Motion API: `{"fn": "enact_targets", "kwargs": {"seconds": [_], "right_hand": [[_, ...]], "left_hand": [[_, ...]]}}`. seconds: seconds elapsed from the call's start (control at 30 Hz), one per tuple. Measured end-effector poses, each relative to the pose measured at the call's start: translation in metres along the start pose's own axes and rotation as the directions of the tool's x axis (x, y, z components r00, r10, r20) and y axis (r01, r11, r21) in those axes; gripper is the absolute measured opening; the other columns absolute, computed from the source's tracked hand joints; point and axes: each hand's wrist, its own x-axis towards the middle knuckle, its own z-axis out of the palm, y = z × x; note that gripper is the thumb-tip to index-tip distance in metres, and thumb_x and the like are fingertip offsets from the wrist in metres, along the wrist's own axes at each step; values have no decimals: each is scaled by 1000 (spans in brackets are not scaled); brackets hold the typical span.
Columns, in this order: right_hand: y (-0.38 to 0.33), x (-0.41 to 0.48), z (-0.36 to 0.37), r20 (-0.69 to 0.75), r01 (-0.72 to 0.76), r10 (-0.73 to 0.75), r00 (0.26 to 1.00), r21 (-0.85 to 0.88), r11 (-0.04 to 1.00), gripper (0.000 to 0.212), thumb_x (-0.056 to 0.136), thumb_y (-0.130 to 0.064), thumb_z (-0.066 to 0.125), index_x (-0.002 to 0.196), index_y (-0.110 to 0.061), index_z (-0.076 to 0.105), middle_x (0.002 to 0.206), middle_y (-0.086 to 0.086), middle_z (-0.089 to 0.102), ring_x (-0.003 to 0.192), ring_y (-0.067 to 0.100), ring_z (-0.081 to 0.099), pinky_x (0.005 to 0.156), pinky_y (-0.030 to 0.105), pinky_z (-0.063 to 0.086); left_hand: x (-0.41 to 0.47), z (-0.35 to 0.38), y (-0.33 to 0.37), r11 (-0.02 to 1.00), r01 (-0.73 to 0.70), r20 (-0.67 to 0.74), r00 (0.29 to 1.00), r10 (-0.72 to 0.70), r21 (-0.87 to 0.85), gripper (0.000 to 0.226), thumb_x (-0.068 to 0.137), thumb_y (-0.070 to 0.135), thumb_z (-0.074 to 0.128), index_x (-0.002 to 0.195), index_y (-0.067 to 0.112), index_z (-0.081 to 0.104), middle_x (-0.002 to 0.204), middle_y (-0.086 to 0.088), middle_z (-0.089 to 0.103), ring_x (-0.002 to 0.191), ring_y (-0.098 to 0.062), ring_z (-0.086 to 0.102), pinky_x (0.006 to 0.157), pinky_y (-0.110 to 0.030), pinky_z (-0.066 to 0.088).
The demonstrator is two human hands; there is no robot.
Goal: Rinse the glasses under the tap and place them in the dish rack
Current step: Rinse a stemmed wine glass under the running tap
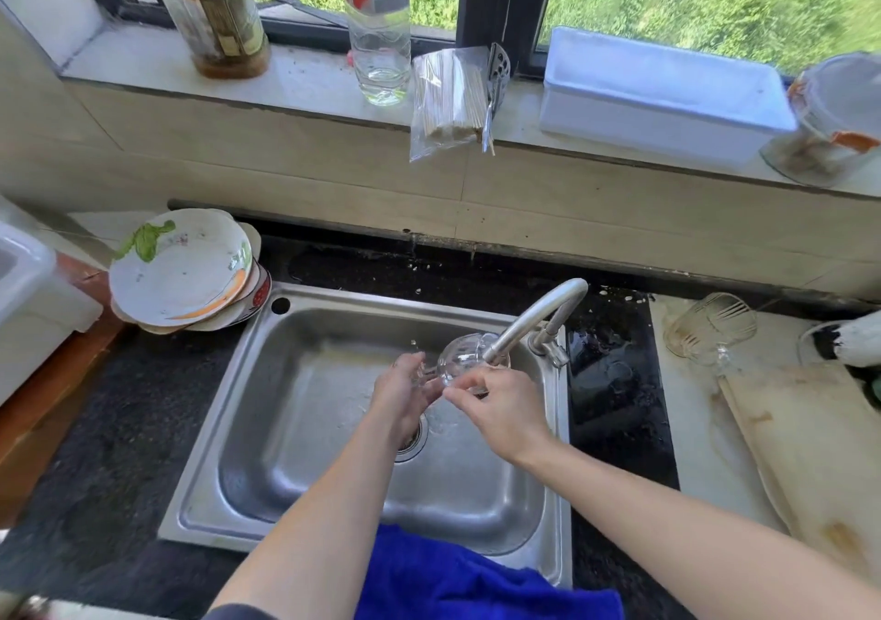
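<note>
While you hold the glass (458, 357) tipped beneath the tap (541, 316) above the sink (333, 299), your left hand (405, 393) grips its base and your right hand (503, 412) pinches its rim, likely so water reaches inside. A second glass (710, 331) lies on the bench (691, 443) at three o'clock.

Head camera looks steeply down, close over the sink (267, 371).

We record: glass (460, 357), clear, glossy, in the right grip (496, 409); sink (295, 381), brushed steel, beneath it; cloth (453, 576), matt, soft, nearer us.
</note>
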Motion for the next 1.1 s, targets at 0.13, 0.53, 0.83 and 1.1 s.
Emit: {"fn": "enact_targets", "kwargs": {"seconds": [0.13, 0.53, 0.83, 1.1], "right_hand": [[7, 1, -22, 354, 340, -219, 909, -331, 880, 33, 91, -40, 61, 119, -23, 67, 126, -7, 59, 112, 14, 55, 91, 37, 50], [-1, 8, -18, 246, 60, -2, 969, -229, 972, 42, 86, -63, 50, 114, -35, 65, 118, -7, 59, 112, 14, 51, 92, 38, 45], [21, 10, 1, -4, -297, 299, 954, 122, 947, 28, 89, -53, 56, 91, -25, 61, 82, -7, 66, 79, 14, 61, 73, 38, 50], [29, 26, 18, -165, -337, 331, 929, -9, 942, 11, 95, -48, 45, 97, -37, 45, 97, -8, 55, 97, 23, 58, 82, 42, 48]], "left_hand": [[1, -6, 10, 879, 131, -106, 990, -92, 459, 9, 85, 15, 56, 77, 10, 59, 51, -7, 60, 35, -12, 35, 39, -16, 27], [-6, -13, 10, 745, 259, -116, 964, -240, 615, 12, 88, 19, 46, 82, 11, 54, 54, -7, 54, 33, -9, 29, 36, -9, 15], [-13, -21, 8, 789, 213, -109, 977, -184, 577, 11, 91, 20, 43, 82, 17, 39, 61, -8, 40, 35, -11, 28, 38, -8, 16], [-41, -6, 21, 808, 82, -46, 997, -68, 583, 17, 84, 28, 46, 71, 18, 40, 61, -5, 39, 37, -12, 27, 42, -12, 14]]}}
